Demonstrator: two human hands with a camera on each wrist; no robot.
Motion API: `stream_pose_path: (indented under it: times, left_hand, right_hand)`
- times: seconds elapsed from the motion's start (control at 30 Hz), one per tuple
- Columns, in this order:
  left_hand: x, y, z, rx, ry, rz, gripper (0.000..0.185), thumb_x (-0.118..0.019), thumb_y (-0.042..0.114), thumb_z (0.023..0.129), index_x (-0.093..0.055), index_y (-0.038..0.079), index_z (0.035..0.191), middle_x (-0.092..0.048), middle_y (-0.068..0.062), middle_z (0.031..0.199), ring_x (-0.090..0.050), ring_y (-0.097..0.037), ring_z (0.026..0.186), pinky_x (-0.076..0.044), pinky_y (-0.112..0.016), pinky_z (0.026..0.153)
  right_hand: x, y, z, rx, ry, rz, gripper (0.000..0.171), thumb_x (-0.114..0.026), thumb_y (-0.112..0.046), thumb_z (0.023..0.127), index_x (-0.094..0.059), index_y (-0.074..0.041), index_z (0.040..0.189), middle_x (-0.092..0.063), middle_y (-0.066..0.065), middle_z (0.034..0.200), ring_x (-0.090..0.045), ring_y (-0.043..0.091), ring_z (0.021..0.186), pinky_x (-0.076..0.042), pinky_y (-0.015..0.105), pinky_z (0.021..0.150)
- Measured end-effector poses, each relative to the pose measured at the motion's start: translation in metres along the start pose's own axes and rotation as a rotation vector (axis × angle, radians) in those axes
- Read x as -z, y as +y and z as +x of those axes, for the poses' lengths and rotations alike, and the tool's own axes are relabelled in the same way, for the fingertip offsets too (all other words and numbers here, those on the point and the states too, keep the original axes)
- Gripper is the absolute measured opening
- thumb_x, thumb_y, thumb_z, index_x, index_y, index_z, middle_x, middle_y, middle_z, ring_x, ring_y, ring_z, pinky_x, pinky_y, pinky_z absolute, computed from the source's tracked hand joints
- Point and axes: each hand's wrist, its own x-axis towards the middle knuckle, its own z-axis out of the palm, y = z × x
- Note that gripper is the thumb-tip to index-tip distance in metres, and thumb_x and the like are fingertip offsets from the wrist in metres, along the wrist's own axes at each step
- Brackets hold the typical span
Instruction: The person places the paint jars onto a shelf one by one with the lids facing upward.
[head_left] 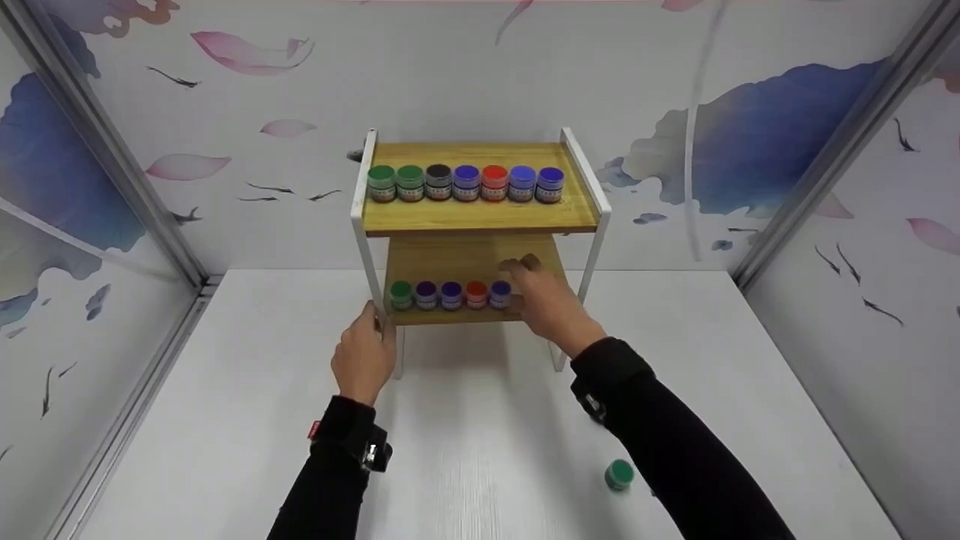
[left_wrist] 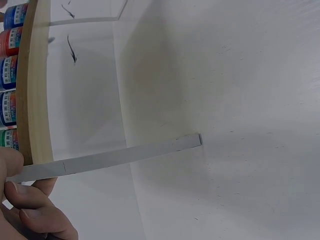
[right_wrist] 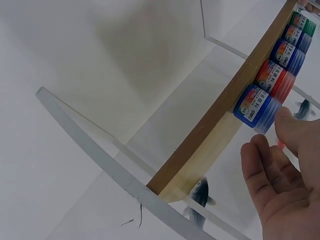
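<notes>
Left hand (head_left: 364,354) gripping the white front-left leg (left_wrist: 107,157) of the two-tier wooden shelf rack (head_left: 480,214), fingers (left_wrist: 35,212) curling round the bar just where the lower shelf (head_left: 450,316) meets it. Right hand (head_left: 551,304) reaching into the lower tier, fingers relaxed and spread, grip released and holding nothing — fingertips (right_wrist: 287,122) lying just beside the blue-lidded paint jar (head_left: 500,294) at the right end of the lower row, contact too close to tell from the wrist view. Lower row running green, purple, blue, red, blue from left to right along the front edge of that shelf. Upper shelf (head_left: 480,217) carrying seven jars in a line — two green, one black, one blue, one red, two blue. Rack standing on the white worktop (head_left: 225,390) against the back wall, its legs resting on the surface. One green-lidded jar (head_left: 619,475) sitting alone on the worktop, well apart from the rack, beside the right forearm in its black sleeve (head_left: 675,450).
</notes>
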Motion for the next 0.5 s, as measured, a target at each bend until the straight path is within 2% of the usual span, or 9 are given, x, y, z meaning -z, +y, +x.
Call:
stream_pose_path:
  times: [0.13,0.3,0.4,0.5]
  left_hand:
    - [0.001,-0.002,0.000,0.010,-0.007,0.008,0.021,-0.052,0.029,0.099,-0.058,0.009,0.099,-0.067,-0.010,0.085,-0.054,-0.021,0.061,-0.037,-0.030,0.047]
    - [0.002,-0.002,0.000,0.016,-0.012,0.019,0.023,-0.052,0.030,0.099,-0.059,0.008,0.104,-0.069,-0.011,0.089,-0.058,-0.024,0.064,-0.041,-0.032,0.049]
    - [0.001,0.000,0.000,0.017,-0.021,0.025,0.024,-0.052,0.031,0.099,-0.059,0.008,0.104,-0.068,-0.012,0.089,-0.058,-0.024,0.065,-0.041,-0.032,0.050]
    - [0.001,0.001,0.000,0.014,-0.028,0.028,0.024,-0.052,0.031,0.100,-0.058,0.009,0.104,-0.068,-0.011,0.089,-0.057,-0.024,0.065,-0.040,-0.032,0.050]
  right_hand:
    - [0.002,0.003,-0.006,0.001,-0.010,0.041,0.030,-0.065,-0.010,0.092,-0.055,-0.008,0.121,-0.061,0.016,0.114,-0.062,0.027,0.100,-0.054,0.040,0.084]
    - [0.005,0.009,-0.015,0.064,-0.027,0.050,0.016,-0.064,-0.009,0.093,-0.058,-0.007,0.107,-0.062,0.012,0.100,-0.060,0.024,0.090,-0.054,0.039,0.080]
    - [0.007,0.015,-0.021,0.080,-0.056,0.030,0.012,-0.066,-0.011,0.092,-0.060,-0.007,0.101,-0.063,0.009,0.097,-0.059,0.021,0.087,-0.054,0.037,0.079]
    - [0.009,0.021,-0.028,0.078,-0.096,0.030,0.010,-0.069,-0.012,0.091,-0.062,-0.008,0.096,-0.062,0.006,0.091,-0.057,0.019,0.081,-0.051,0.034,0.073]
